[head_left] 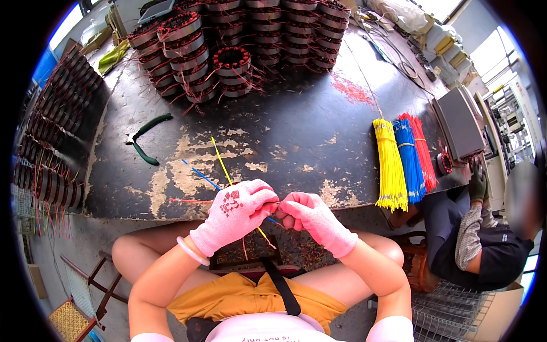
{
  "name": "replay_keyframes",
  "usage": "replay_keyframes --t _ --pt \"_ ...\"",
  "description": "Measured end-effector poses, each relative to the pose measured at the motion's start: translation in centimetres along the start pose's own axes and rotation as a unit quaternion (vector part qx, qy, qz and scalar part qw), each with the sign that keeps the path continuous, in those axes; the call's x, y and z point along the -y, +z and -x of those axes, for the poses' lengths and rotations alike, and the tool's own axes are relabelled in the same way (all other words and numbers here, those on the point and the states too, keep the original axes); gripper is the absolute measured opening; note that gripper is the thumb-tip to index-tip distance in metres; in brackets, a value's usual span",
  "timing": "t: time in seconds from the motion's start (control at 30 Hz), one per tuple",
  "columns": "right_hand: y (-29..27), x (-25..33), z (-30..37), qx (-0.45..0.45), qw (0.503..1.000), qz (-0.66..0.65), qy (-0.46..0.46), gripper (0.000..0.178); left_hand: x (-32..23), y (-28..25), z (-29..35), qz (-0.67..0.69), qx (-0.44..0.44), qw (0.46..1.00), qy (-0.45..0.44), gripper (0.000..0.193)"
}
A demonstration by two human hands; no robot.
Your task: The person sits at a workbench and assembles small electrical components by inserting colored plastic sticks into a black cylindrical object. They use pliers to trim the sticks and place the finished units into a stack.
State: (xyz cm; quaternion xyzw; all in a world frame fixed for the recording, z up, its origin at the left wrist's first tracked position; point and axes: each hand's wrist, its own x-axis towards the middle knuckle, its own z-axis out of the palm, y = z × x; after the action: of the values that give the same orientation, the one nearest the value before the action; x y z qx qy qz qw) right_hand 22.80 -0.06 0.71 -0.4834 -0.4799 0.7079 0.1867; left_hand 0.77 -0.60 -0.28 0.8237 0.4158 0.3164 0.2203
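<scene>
My left hand (236, 212), in a pink glove, is closed around a yellow wire (221, 159), a blue wire (199, 174) and a red wire (191, 200). Their long ends stick out over the table edge, and the yellow and red ones show again below the palm. My right hand (316, 219), gloved alike, meets it fingertip to fingertip in a pinch. What is between those right fingers is too small to name; a short piece of blue wire shows just beside them. Both hands are above my lap at the table's front edge.
Green-handled pliers (147, 139) lie open on the worn black table (296, 125). Bundles of yellow (390, 165), blue (409, 159) and red wires (420, 148) are at right. Stacked motor stators (233, 62) stand at the back, more (60, 108) at left. A co-worker (478, 228) sits at right.
</scene>
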Motion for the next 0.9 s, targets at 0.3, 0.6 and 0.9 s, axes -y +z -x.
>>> replay_keyframes --t 0.3,0.6,0.9 --pt "-0.6 0.8 -0.1 -0.139 0.658 0.628 -0.392 0.030 0.0 0.1 0.1 0.003 -0.004 1.000 -0.010 0.015" --pt "0.0 -0.3 -0.6 -0.019 1.000 0.001 -0.013 0.029 0.2 0.1 0.1 0.000 0.004 1.000 -0.009 0.015" --pt "-0.4 -0.9 -0.5 -0.223 0.625 0.612 -0.430 0.018 -0.2 0.4 -0.1 -0.010 -0.012 1.000 -0.013 0.010"
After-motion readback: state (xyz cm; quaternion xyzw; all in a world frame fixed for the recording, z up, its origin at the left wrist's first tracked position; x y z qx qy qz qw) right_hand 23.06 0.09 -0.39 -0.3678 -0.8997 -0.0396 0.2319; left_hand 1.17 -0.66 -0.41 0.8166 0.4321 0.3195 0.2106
